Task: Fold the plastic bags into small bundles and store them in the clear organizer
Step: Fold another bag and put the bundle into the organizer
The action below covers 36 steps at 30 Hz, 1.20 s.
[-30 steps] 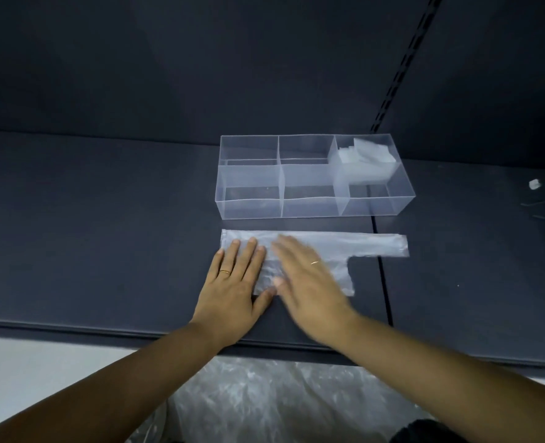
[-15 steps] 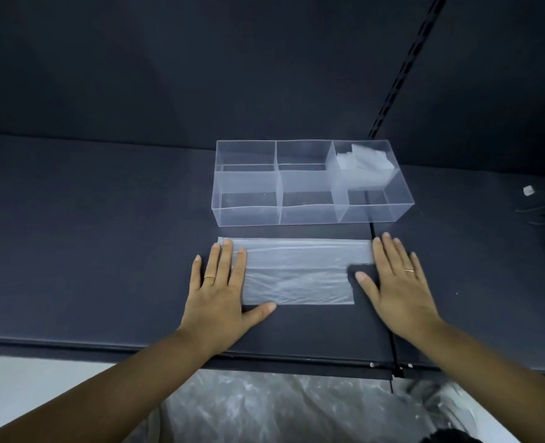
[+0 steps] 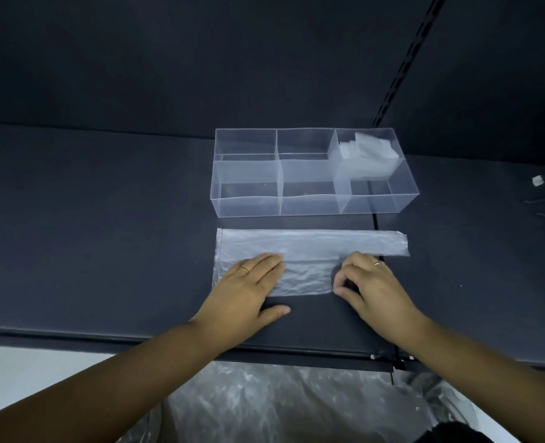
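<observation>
no readable text
the bag [image 3: 309, 247], the organizer [image 3: 248, 204] and the shelf [image 3: 105, 219] carry no legible words, labels or numbers.

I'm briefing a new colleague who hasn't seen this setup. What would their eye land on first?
Probably the flattened plastic bag near the front of the dark shelf: the left hand presses it flat, and the right hand pinches its near right corner. Just behind stands the clear organizer, with white folded bundles in its far right compartment.
</observation>
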Motion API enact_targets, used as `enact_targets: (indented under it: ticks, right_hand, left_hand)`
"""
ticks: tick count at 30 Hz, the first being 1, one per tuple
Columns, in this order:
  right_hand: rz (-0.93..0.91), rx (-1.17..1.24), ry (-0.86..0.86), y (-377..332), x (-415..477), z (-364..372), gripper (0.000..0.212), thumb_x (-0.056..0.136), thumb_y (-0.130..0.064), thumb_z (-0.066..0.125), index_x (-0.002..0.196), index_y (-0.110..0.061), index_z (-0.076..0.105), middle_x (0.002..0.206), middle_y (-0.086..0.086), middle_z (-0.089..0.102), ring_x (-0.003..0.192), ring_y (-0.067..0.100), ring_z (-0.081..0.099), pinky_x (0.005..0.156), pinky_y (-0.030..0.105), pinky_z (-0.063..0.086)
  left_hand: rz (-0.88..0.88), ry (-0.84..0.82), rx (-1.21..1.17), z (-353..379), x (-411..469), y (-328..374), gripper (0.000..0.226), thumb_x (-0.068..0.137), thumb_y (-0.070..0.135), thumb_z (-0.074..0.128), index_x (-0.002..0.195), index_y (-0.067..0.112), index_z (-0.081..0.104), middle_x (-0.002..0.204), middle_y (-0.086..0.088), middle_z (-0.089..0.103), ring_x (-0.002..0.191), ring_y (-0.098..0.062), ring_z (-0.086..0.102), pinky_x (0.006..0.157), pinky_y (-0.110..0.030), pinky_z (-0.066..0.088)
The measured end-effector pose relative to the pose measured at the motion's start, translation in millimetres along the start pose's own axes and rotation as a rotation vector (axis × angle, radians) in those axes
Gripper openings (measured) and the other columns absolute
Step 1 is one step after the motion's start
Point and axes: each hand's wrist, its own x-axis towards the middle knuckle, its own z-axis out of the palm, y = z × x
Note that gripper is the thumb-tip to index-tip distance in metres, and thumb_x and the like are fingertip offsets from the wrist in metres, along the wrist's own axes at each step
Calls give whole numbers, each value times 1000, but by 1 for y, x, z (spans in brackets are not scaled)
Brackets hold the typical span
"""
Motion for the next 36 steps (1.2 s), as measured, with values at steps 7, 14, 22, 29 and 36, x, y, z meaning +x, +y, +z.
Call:
enact_targets:
  ticks: [7, 14, 22, 29, 36]
  right_hand:
    - [93, 280, -68, 4, 5, -26, 15, 90, -20, 63, 78, -26, 56, 93, -13, 49, 86, 2, 50, 83, 20, 37]
    - [-189, -117, -84, -17, 10, -9, 68, 78, -52, 65, 139, -30, 43, 136, -22, 40, 129, 2, 33, 111, 17, 7]
    - [212, 458, 36, 12, 29, -21, 24, 91, -21, 63, 69, -30, 68, 72, -19, 67, 72, -4, 61, 70, 11, 43]
    - [419, 521, 106, 13, 45, -15, 24, 86, -28, 69, 66, -14, 66, 65, -6, 68, 62, -2, 59, 59, 6, 40]
    - [434, 356, 88, 12, 55, -13, 33, 86, -27, 68, 70, 1, 61, 63, 10, 60, 59, 15, 51, 57, 27, 40]
  left_hand:
    - [44, 240, 53, 3, 7, 1, 44, 67, 13, 85, 108, 11, 73, 116, -3, 69, 104, -19, 67, 84, -33, 55]
    - [40, 278, -57, -1, 3, 11, 36, 67, 4, 83, 101, 11, 75, 108, -3, 72, 97, -19, 70, 77, -34, 58]
    - [-400, 160, -651, -28, -7, -23, 17, 92, 27, 62, 103, 26, 74, 101, 19, 72, 94, 6, 63, 85, -15, 47]
    - [-793, 205, -901, -37, -10, -55, 19, 84, 25, 70, 66, 22, 71, 63, 9, 71, 55, 4, 60, 63, -10, 43]
    - [-538, 419, -212, -33, -12, -32, 14, 86, 17, 59, 97, 14, 66, 96, -3, 60, 90, -25, 56, 81, -33, 45]
